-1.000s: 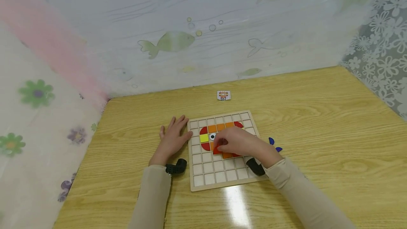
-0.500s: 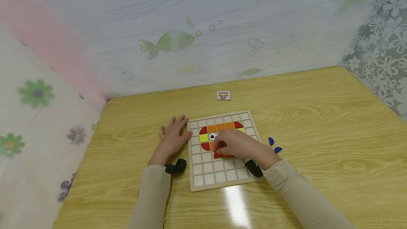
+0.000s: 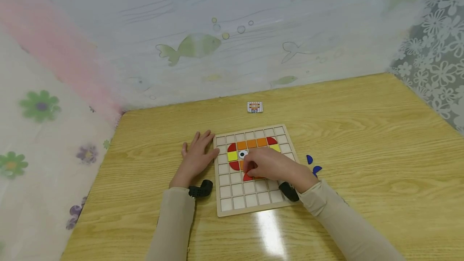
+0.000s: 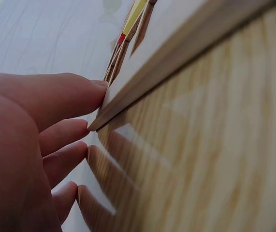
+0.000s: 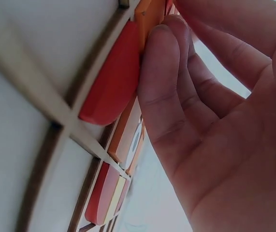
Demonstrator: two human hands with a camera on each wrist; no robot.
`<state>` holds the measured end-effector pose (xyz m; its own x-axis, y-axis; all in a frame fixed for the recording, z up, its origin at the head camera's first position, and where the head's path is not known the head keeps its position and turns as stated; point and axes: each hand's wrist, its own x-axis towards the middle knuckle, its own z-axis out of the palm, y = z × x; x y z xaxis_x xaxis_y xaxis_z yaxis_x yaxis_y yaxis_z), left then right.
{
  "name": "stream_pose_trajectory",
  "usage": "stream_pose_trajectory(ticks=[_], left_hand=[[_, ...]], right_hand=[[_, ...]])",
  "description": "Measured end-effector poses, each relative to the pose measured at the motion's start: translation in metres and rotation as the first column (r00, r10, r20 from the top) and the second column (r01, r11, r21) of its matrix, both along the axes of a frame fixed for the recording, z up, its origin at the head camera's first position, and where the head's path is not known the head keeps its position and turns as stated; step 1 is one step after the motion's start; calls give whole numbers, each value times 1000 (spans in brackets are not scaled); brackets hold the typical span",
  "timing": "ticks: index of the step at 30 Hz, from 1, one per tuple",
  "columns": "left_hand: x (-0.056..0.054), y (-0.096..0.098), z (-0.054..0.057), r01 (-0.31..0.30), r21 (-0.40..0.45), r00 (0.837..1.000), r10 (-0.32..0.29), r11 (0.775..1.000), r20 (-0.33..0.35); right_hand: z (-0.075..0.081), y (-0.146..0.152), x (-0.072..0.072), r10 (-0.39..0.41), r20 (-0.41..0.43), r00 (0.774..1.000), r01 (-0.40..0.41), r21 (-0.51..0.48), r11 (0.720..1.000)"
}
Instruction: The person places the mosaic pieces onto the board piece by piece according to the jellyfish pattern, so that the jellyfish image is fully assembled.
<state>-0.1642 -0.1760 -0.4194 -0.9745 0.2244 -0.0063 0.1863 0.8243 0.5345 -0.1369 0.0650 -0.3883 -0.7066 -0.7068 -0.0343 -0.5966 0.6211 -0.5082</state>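
My right hand [image 3: 272, 165] bends over the wooden grid board [image 3: 232, 204], thumb and fingers bunched at a red quarter-circle tile [image 3: 247, 177]. In the right wrist view that red tile [image 5: 113, 79] sits in a cell, slightly proud of the frame, with fingers along its edge beside an orange tile [image 5: 147, 21]. My left hand [image 3: 197, 156] lies spread at the board's left edge; its thumb tip touches the side rim [image 4: 128, 92]. Red corners, orange squares, a yellow square [image 3: 233, 156] and a white eye tile [image 3: 243, 154] fill the middle cells. The right hand hides several cells.
Blue half-round tiles [image 3: 317, 169] lie on the table [image 3: 362, 132] right of the board, near the right forearm. A small printed pattern card [image 3: 255, 107] lies beyond the board. A wall with painted fish [image 3: 199, 46] rises behind the table.
The red quarter-circle tile at the right fingertips has shifted slightly and now sits squarer in its cell. The right hand has moved a little; the left hand stays in place.
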Motion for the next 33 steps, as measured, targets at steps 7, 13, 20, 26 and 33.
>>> stream_pose_trajectory(ticks=[7, 13, 20, 26, 33], left_hand=[[0, 0, 1, -4, -4, 1000, 4, 1000, -3], [1, 0, 1, -1, -4, 1000, 1, 1000, -2], [1, 0, 1, -5, -6, 1000, 5, 1000, -3], [1, 0, 1, 0, -7, 1000, 0, 1000, 1], [0, 0, 0, 0, -12, 1000, 0, 1000, -2]], right_hand=[[2, 1, -2, -42, 12, 999, 42, -4, 999], [8, 14, -7, -75, 13, 997, 76, -52, 996], [16, 39, -15, -140, -13, 990, 139, -61, 988], [17, 68, -15, -216, 46, 975, 218, -54, 974], [9, 103, -12, -269, 75, 960, 271, -13, 962]])
